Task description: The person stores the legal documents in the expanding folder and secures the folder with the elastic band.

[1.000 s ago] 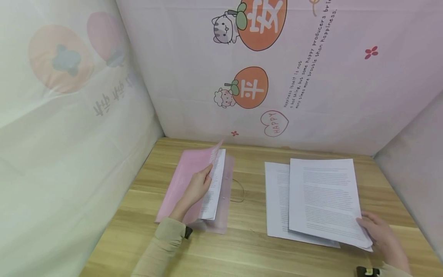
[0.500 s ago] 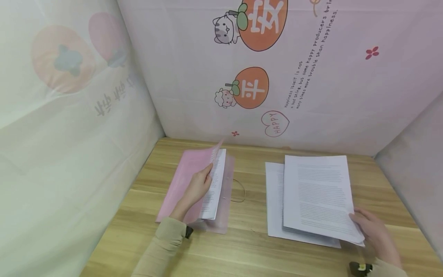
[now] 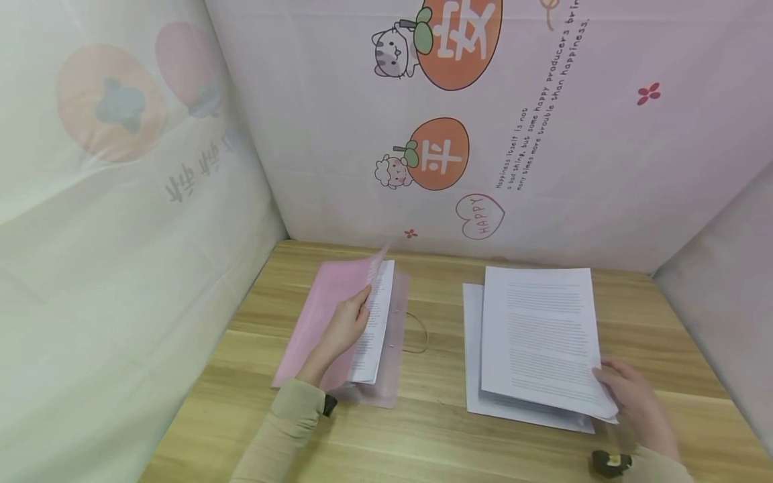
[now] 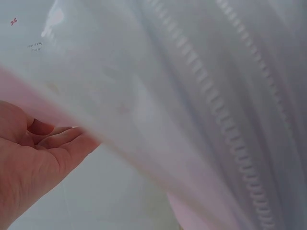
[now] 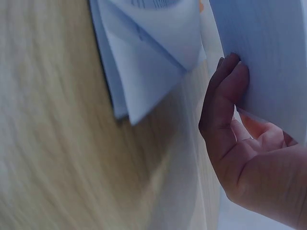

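On the left of the table lies a pink translucent plastic folder [image 3: 329, 288], its cover raised. My left hand [image 3: 344, 329] pinches the cover's free edge and holds it up; printed sheets [image 3: 376, 329] show underneath. The left wrist view looks into the folder, where blurred ridged strips [image 4: 211, 91] run along its translucent layers. My right hand [image 3: 631, 396] grips the right edge of several printed sheets [image 3: 540, 335], between thumb and fingers. These held sheets are tilted over another paper stack [image 3: 474, 355], hiding most of it. In the right wrist view, the lower papers' corner [image 5: 148, 67] rests on the wood.
A thin cord loop [image 3: 425, 335] sticks out from the folder's right side. Bare wooden tabletop [image 3: 435, 389] lies between folder and papers. Printed cloth walls [image 3: 338, 168] enclose the table at the back and on both sides.
My right hand has moved left and slightly away from me with the held sheets, which now cover more of the lower stack. The left hand and folder have stayed in place.
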Action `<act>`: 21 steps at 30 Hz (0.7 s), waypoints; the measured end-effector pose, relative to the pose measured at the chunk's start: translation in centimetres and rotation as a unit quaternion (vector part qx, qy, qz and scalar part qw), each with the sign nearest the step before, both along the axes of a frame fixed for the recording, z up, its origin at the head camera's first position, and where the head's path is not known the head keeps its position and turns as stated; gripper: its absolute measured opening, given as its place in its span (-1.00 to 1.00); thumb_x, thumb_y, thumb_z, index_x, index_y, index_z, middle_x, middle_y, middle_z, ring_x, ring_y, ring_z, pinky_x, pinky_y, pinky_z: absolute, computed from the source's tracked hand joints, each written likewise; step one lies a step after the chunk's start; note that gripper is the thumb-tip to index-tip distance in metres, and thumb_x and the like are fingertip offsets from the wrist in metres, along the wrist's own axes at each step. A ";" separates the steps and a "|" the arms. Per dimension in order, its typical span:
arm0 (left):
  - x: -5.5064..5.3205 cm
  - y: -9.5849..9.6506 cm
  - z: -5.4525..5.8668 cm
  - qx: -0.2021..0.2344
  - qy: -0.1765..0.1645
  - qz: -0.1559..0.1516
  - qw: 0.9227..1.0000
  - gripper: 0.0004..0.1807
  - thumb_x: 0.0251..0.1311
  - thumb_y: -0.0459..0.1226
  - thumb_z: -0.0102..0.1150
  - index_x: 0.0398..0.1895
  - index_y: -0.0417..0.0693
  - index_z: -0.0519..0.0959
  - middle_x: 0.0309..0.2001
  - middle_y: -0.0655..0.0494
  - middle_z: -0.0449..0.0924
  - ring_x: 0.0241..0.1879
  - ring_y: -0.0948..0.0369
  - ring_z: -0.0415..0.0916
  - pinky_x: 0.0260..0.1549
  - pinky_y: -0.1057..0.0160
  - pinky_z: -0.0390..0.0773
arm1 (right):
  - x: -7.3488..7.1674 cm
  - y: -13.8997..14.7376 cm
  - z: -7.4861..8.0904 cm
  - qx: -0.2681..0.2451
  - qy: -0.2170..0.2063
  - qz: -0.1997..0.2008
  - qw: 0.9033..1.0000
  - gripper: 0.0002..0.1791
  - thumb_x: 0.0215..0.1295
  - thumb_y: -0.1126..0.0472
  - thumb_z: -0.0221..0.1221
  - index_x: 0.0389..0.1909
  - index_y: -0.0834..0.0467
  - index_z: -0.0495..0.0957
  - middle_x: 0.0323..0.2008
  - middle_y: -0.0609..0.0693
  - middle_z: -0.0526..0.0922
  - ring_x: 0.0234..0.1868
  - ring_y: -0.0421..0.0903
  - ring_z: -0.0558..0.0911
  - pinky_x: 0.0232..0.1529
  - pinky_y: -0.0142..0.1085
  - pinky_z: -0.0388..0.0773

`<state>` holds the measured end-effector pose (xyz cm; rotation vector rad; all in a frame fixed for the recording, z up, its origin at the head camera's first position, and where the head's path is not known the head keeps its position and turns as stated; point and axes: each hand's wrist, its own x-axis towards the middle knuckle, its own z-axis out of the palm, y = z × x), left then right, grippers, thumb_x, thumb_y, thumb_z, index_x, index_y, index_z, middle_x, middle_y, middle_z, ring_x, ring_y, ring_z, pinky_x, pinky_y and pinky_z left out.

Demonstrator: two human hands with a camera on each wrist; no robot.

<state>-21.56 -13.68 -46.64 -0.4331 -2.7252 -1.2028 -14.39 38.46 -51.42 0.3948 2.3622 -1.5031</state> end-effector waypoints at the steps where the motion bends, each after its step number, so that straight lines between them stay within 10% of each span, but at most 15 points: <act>1: 0.0 0.0 0.0 0.000 0.000 0.001 1.000 -0.45 0.29 -0.46 -0.14 0.37 -0.43 0.30 -0.29 -0.29 0.61 -0.63 0.32 0.14 -0.62 0.46 0.28 | 0.0 -0.2 0.0 0.001 0.001 -0.001 1.000 -0.29 0.56 0.06 -0.13 0.46 0.48 -0.08 -0.38 -0.43 0.54 -0.34 -0.31 0.57 -0.26 -0.34 0.57; 21: -0.1 0.1 -0.2 0.010 -0.011 -0.007 1.000 -0.45 0.30 -0.47 -0.13 0.38 -0.45 0.28 -0.56 0.08 0.33 -0.69 0.36 0.10 -0.73 0.53 0.18 | -1.7 -2.9 -0.5 -0.014 -0.015 -0.024 1.000 -0.26 0.52 0.09 -0.06 0.50 0.41 -0.07 -0.30 -0.34 0.58 -0.33 -0.31 0.61 -0.24 -0.33 0.61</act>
